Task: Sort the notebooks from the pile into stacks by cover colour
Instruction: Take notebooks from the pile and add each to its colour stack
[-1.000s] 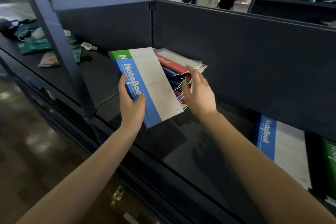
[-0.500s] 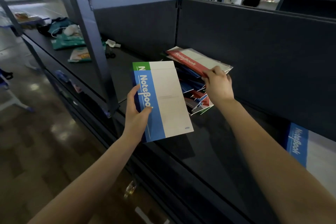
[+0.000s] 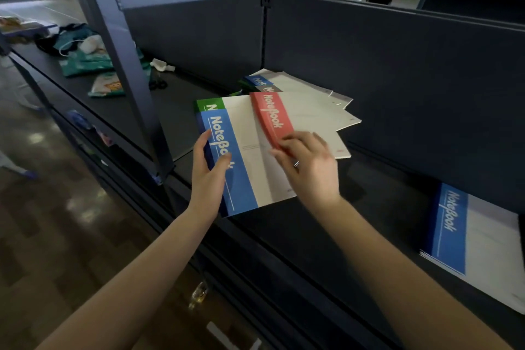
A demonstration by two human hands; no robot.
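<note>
Far left on the black metal shelf [image 3: 312, 236] there are some green plastic packets [image 3: 85, 62], well apart from everything else. Your left hand [image 3: 206, 179] grips a blue-striped white paper notebook [image 3: 244, 167] by the spine, thumb on the cover and fingers curled round the edge, with a green-striped notebook [image 3: 210, 104] tucked right under it. Your right hand [image 3: 312, 170], a bit blurry, pinches the near end of a red-striped white notebook [image 3: 272, 119], which overlaps the blue one's cover in front of the messy notebook pile [image 3: 284, 82]. Far right, a blue-striped stack [image 3: 454, 236] lies flat on the shelf.

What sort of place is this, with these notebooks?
Probably a shop or a stockroom: long dark metal shelving, a stack of blue notebooks laid out on it, and packaged goods further along.
</note>
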